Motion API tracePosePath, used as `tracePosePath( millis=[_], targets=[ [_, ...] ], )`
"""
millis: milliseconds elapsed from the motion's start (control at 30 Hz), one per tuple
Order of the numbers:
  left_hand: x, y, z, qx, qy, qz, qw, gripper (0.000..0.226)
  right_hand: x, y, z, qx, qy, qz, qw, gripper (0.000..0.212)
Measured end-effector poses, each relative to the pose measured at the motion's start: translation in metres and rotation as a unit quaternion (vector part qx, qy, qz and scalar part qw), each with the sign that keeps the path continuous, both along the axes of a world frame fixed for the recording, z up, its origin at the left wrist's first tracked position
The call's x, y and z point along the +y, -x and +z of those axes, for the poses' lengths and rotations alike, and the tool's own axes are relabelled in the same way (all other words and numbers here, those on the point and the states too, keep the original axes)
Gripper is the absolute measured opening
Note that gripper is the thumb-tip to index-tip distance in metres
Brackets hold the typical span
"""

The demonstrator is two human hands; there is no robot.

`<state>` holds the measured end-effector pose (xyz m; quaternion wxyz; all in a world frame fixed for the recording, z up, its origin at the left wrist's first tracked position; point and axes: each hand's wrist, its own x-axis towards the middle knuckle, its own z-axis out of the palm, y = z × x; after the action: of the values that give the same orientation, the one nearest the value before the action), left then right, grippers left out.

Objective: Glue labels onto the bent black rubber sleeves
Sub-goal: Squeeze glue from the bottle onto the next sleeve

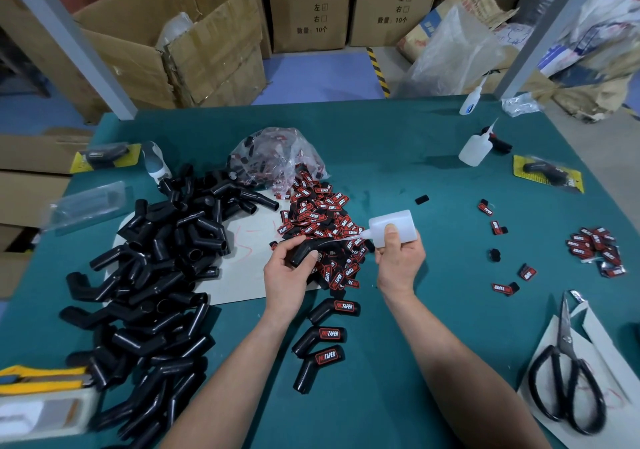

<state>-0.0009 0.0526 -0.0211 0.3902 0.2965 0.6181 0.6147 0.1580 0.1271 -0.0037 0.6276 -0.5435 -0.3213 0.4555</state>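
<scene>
My left hand (284, 272) grips a bent black rubber sleeve (306, 250) above the middle of the green table. My right hand (398, 258) holds a white glue bottle (393, 227) tipped to the left, its thin nozzle reaching the sleeve's upper end. Just behind the hands lies a heap of red-and-black labels (322, 220). Three sleeves with labels on them (325, 336) lie in a column near my forearms. A large pile of bare black sleeves (156, 275) fills the left of the table.
Black scissors (568, 372) lie on white card at the right front. Two more glue bottles (474, 149) stand at the back right, with loose labels (595, 251) scattered along the right. A plastic bag of labels (277, 154) sits behind the heap. Cardboard boxes (180, 40) stand beyond the table.
</scene>
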Motion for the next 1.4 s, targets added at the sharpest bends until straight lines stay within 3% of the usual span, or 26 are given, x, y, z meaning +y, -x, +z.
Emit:
tracePosePath(
  millis=[300,500,667,967,1200,1400],
  targets=[
    [-0.0015,-0.0004,0.0019,0.0,0.002,-0.004,1.0,0.035,-0.0027,0.0009,0.0005,0.004,-0.007,0.009,1.0,0.025],
    [-0.0021,-0.0004,0.0031,-0.004,0.008,-0.007,1.0,0.034,-0.0021,-0.0002,0.0019,-0.002,-0.006,0.004,1.0,0.017],
    [-0.0016,-0.0003,0.0024,0.004,0.012,-0.008,1.0,0.035,-0.0037,0.0008,0.0029,0.004,-0.011,0.011,1.0,0.029],
    [-0.0022,-0.0008,0.0039,0.008,0.0,-0.013,1.0,0.039,-0.0015,-0.0002,-0.0003,-0.005,-0.01,0.007,1.0,0.019],
    [-0.0023,-0.0006,0.0047,0.018,-0.004,-0.013,1.0,0.046,-0.0032,0.0004,0.0011,0.0,-0.013,0.015,1.0,0.035],
    [-0.0017,-0.0001,0.0032,0.033,-0.008,-0.018,0.999,0.051,-0.0025,0.0,0.0008,-0.01,-0.015,0.012,1.0,0.036]
  ],
)
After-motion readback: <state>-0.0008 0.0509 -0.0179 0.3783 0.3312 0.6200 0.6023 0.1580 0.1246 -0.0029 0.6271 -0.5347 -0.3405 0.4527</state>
